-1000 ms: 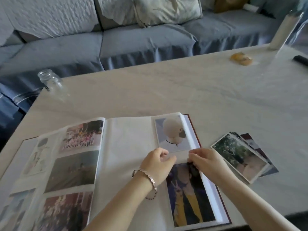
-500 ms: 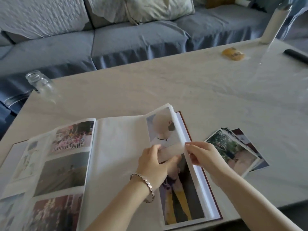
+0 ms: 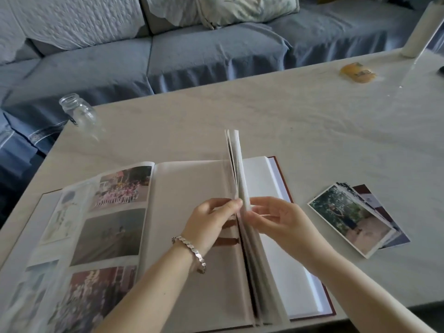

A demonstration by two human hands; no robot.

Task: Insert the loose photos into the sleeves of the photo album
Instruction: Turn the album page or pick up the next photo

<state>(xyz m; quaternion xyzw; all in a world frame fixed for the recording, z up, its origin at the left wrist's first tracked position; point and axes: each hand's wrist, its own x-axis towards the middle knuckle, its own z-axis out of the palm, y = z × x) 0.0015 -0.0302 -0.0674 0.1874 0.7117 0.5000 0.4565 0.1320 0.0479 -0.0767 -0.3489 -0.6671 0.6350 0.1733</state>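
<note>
Lifted page [image 3: 239, 169] now stands upright, long axis pointing away.

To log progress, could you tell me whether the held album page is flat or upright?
Upright: the page stands edge-on above the open album, pinched between the left hand and right hand.

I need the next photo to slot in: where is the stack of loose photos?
In the head view, the stack of loose photos lies flat on the table, just right of the open album, near the right hand.
</note>
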